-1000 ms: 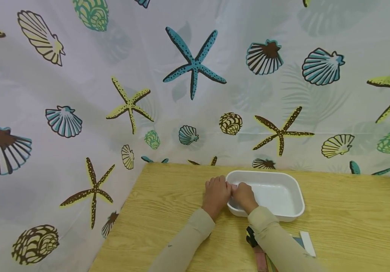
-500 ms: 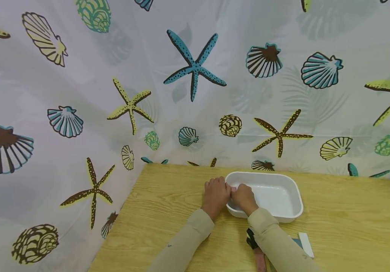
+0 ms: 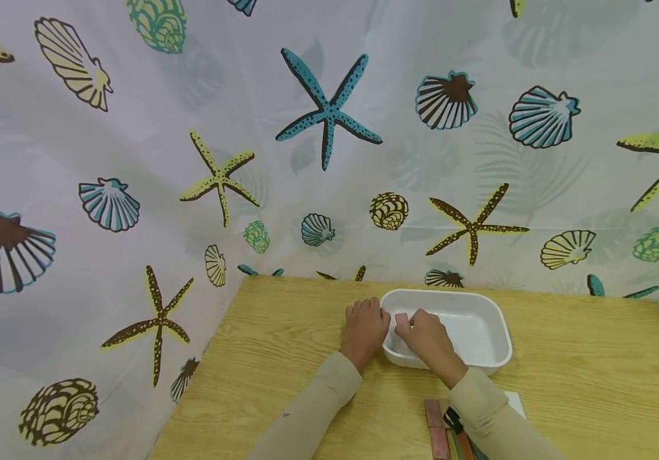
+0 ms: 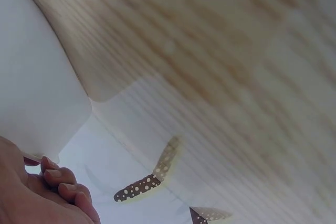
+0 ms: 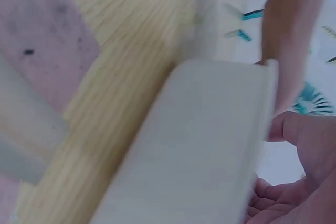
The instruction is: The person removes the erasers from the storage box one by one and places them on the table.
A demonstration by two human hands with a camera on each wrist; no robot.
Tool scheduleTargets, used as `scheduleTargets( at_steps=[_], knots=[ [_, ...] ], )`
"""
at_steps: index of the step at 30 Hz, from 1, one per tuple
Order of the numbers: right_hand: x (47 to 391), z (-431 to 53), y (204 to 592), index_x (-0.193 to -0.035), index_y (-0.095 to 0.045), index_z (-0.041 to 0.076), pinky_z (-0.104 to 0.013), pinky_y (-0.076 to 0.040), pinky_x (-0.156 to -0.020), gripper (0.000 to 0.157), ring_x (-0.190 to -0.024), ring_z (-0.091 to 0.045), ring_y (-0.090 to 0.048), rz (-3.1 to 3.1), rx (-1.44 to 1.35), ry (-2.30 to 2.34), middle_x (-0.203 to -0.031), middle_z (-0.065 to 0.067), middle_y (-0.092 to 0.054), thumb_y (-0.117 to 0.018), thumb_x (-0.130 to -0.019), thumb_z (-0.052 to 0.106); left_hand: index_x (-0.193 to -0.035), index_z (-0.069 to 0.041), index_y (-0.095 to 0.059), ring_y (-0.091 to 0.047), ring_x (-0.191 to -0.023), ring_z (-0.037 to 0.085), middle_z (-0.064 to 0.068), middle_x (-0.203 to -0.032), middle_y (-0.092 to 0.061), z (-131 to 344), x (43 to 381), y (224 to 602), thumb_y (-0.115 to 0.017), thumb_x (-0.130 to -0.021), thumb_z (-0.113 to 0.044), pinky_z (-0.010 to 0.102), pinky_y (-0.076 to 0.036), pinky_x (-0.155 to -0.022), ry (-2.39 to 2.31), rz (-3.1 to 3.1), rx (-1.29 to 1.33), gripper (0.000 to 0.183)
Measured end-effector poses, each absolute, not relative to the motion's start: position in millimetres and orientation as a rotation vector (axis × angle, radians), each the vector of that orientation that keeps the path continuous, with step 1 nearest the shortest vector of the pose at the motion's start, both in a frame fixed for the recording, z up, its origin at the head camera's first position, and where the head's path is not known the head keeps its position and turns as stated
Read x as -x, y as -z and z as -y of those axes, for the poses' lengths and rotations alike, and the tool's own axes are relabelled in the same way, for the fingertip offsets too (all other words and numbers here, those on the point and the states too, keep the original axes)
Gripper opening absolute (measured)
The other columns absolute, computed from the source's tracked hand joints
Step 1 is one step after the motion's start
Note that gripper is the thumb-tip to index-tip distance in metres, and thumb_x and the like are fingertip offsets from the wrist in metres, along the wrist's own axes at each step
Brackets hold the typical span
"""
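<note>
A white rectangular basin (image 3: 479,326) with rounded corners stands on the wooden table. My left hand (image 3: 366,329) grips the basin's left rim, its fingers bent over it; the left wrist view shows this hand (image 4: 42,190) at the rim too. Over the left part of the basin, my right hand (image 3: 428,338) pinches a small pink block (image 3: 401,319) between thumb and fingers. Most of that block is hidden by the fingers. The right wrist view has the right hand (image 5: 302,166) beyond the basin wall (image 5: 194,135), with the block out of sight.
In front of the basin lie a pink strip (image 3: 437,429), a black-ended tool (image 3: 454,420) and a white piece (image 3: 515,404), partly under the right sleeve (image 3: 493,415). A patterned curtain (image 3: 329,191) hangs behind and left of the table (image 3: 283,332).
My right hand has drawn back from the left hand, to the right, uncovering more of the pink block. The right sleeve has shifted right over the tools. The left hand keeps its place.
</note>
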State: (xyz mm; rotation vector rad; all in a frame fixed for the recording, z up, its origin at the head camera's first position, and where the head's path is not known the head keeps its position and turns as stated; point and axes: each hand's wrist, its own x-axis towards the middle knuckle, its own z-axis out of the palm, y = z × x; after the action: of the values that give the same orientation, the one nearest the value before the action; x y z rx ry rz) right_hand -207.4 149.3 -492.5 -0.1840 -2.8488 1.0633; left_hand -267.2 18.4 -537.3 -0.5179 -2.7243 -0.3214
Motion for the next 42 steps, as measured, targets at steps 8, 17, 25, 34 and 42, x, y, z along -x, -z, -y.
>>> scheduleTargets(
  at_steps=[8, 17, 25, 34, 42],
  knots=[
    [177, -152, 473, -0.080, -0.057, 0.001, -0.032, -0.040, -0.053, 0.029, -0.056, -0.017, -0.050, 2.839, 0.117, -1.016, -0.065, -0.004, -0.054, -0.059, -0.084, 0.029, -0.081, -0.013, -0.050, -0.049, -0.072, 0.018, -0.001, -0.073, -0.050, -19, 272, 543, -0.038, -0.094, -0.028, 0.033, -0.031, -0.065, 0.325, 2.715, 0.514, 0.023],
    [140, -166, 466, -0.083, -0.058, 0.003, -0.031, -0.042, -0.057, 0.027, -0.059, -0.014, -0.050, 2.855, 0.106, -1.036, -0.068, -0.002, -0.055, -0.063, -0.084, 0.029, -0.089, -0.013, -0.053, -0.048, -0.076, 0.019, 0.000, -0.079, -0.053, -18, 273, 545, -0.036, -0.096, -0.029, 0.034, -0.032, -0.069, 0.353, 2.773, 0.489, 0.025],
    [109, -181, 466, -0.089, -0.061, 0.002, -0.032, -0.046, -0.061, 0.035, -0.065, -0.013, -0.054, 2.889, 0.152, -1.048, -0.074, -0.002, -0.058, -0.061, -0.086, 0.038, -0.095, -0.013, -0.055, -0.047, -0.077, 0.018, 0.000, -0.082, -0.055, -18, 272, 544, -0.035, -0.097, -0.030, 0.034, -0.031, -0.070, 0.367, 2.802, 0.480, 0.027],
    [84, -200, 476, -0.098, -0.061, -0.002, -0.032, -0.046, -0.062, 0.036, -0.071, -0.014, -0.054, 2.963, 0.238, -1.119, -0.079, -0.001, -0.058, -0.061, -0.086, 0.033, -0.092, -0.013, -0.054, -0.048, -0.078, 0.019, 0.000, -0.081, -0.054, -15, 274, 543, -0.037, -0.096, -0.030, 0.035, -0.032, -0.071, 0.373, 2.819, 0.478, 0.025],
    [61, -223, 485, -0.093, -0.059, -0.002, -0.034, -0.045, -0.061, 0.042, -0.066, -0.014, -0.052, 3.061, 0.360, -1.066, -0.076, -0.001, -0.056, -0.060, -0.086, 0.039, -0.093, -0.013, -0.054, -0.047, -0.079, 0.019, 0.000, -0.083, -0.054, -15, 274, 541, -0.035, -0.097, -0.031, 0.035, -0.032, -0.073, 0.389, 2.851, 0.470, 0.026]
  ],
)
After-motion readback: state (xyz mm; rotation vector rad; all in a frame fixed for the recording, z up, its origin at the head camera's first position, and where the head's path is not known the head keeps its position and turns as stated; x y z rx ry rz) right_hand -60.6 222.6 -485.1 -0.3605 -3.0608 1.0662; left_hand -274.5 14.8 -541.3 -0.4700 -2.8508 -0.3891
